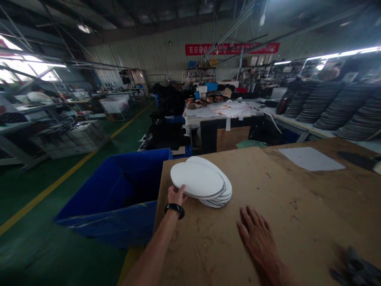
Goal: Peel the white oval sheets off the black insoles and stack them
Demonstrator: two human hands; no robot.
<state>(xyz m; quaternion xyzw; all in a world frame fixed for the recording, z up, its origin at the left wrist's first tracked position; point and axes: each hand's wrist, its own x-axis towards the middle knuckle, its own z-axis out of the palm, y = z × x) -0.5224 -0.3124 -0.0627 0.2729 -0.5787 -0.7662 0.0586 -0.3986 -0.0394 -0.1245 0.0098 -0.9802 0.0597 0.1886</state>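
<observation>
Head view: left hand, just left of centre frame, pinches the near-left edge of the white oval pieces between thumb and fingers. These form an uneven stack on the brown table. Right hand, lower right of centre, is palm down, fingers slightly spread, apart from the stack. Blue bin stands beside the table, left. Dark item, lower right corner, appears to be cloth, though blurred
</observation>
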